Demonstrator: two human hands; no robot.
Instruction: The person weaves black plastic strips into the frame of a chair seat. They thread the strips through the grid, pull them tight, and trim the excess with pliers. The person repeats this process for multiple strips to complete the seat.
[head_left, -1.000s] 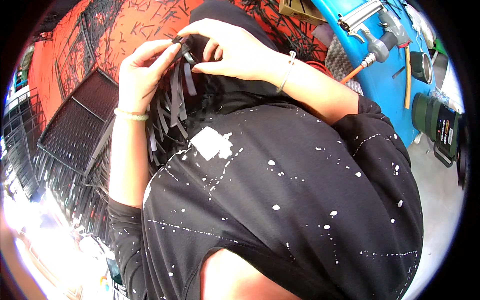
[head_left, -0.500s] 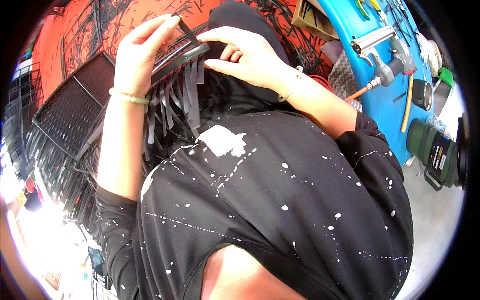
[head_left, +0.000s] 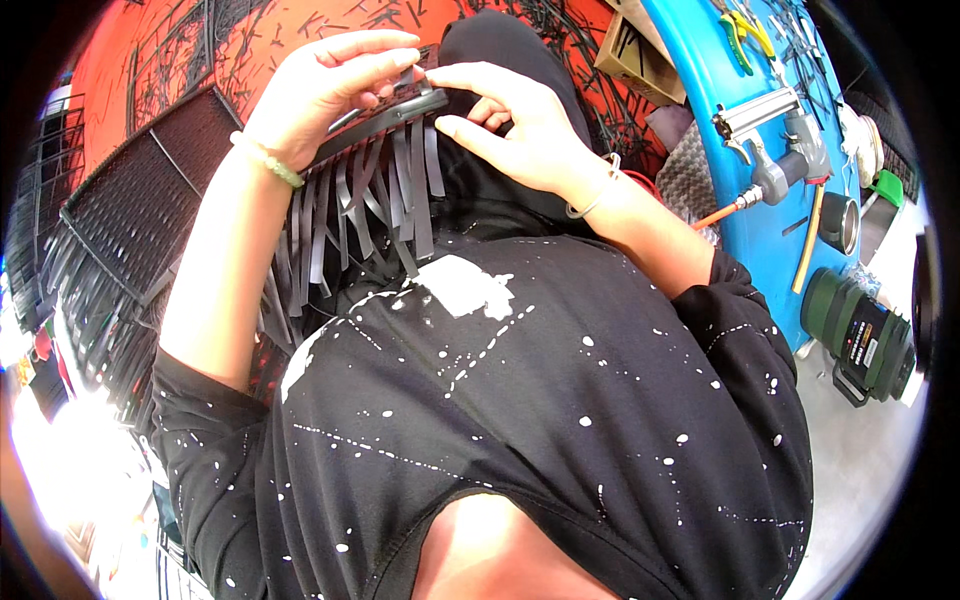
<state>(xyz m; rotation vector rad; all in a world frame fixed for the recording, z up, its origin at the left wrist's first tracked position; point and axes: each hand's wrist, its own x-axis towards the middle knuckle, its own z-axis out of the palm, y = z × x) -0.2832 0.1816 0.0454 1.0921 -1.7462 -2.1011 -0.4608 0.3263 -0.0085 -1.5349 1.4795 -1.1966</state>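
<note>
A dark woven panel of flat black strips on a frame lies across my lap to the left. Loose strip ends hang in a fringe from its black edge bar, close to my black shirt. My left hand is above this bar, with thumb and fingertips pinched on a black strip that shows only in small part. My right hand is at the bar's right end; its index finger and thumb lie on either side of it, the other fingers curled.
To the right, a blue table bears a grey air tool with an orange hose, yellow-green pliers and a metal cup. A wooden box stands beside it. Cut strips litter the red surface ahead.
My left hand has moved right and lower, toward the bar's end. The black strip that stood up between my hands is now mostly hidden by my fingers. The bar has shifted slightly right.
</note>
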